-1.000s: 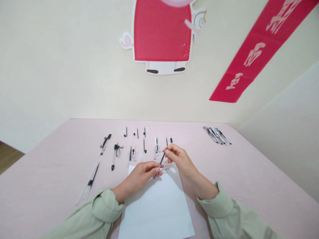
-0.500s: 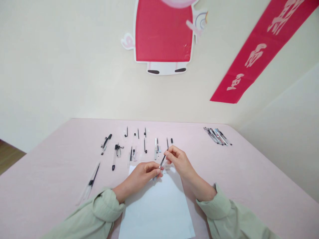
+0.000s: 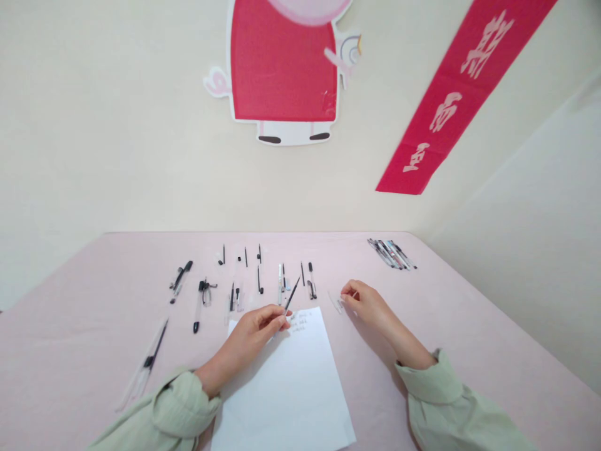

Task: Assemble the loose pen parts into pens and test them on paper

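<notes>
My left hand [image 3: 260,327] pinches a dark pen refill [image 3: 292,293] over the top edge of a white sheet of paper [image 3: 282,388]. The refill slants up to the right, its lower end hidden by my fingers. To the right of the paper, my right hand [image 3: 369,304] is closed with fingertips together, low over the table. Beside those fingertips is a clear pen part [image 3: 335,303]; whether they grip it or something else, I cannot make out. Small handwriting shows near the paper's top.
Taken-apart pens, caps and refills lie in groups behind the paper, among them a black-capped clear pen [image 3: 197,307]. A clear barrel with a dark refill [image 3: 149,361] lies at left. Several pens [image 3: 392,254] are bunched at the back right of the pink table [image 3: 469,351].
My right hand has left the refill and moved right, down beside the clear pen part. My left hand keeps the refill. The view has shifted a little to the right.
</notes>
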A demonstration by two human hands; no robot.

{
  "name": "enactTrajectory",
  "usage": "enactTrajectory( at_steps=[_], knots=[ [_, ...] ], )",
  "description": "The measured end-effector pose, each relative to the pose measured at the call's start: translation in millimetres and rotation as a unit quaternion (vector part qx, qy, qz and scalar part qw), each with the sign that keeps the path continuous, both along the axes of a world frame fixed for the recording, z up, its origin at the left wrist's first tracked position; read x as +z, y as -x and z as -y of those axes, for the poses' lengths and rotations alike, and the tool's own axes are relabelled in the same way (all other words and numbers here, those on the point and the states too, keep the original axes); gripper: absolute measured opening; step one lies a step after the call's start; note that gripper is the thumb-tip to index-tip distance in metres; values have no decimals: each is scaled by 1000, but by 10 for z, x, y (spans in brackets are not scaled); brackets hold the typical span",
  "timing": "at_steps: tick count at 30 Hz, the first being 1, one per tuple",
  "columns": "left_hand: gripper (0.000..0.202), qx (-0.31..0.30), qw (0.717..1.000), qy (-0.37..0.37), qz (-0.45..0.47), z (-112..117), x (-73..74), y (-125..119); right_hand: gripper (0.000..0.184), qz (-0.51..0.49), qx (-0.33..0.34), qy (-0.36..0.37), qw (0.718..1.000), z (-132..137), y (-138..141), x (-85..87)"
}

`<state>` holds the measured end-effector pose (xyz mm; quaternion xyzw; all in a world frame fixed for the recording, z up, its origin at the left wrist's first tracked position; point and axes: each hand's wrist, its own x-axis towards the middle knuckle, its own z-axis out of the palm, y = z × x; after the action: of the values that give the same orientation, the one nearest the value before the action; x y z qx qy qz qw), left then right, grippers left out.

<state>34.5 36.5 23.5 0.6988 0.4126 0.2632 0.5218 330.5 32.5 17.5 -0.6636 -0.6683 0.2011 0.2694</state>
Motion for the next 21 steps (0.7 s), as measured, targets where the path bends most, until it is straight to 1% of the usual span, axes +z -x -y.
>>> enactTrajectory(
  at_steps=[1,3,9,14,16,18,19,21],
  knots=[
    [28,1,1000,-2,-2,3,-1,-1,7,18,2,6,1000,40,27,-31],
    [28,3,1000,1,-3,7,-5,-1,6,45,1,19,999,85,84,-38],
    [29,-2,1000,4,-2,10,-12,3,11,85,7,49,995,102,154,87],
    [28,-6,1000,-6,-1,7,-47,24,13,139,14,49,989,162,177,110],
    [28,-8,1000,-5,1,5,-50,26,13,145,7,51,988,162,179,112],
    [28,-7,1000,-2,6,2,-40,19,13,118,-14,45,992,123,183,134],
    [27,-6,1000,1,8,1,-33,13,12,81,-23,36,996,88,194,160],
    [27,-3,1000,5,9,-2,-20,0,10,-41,-18,9,999,-10,246,246]
  ],
)
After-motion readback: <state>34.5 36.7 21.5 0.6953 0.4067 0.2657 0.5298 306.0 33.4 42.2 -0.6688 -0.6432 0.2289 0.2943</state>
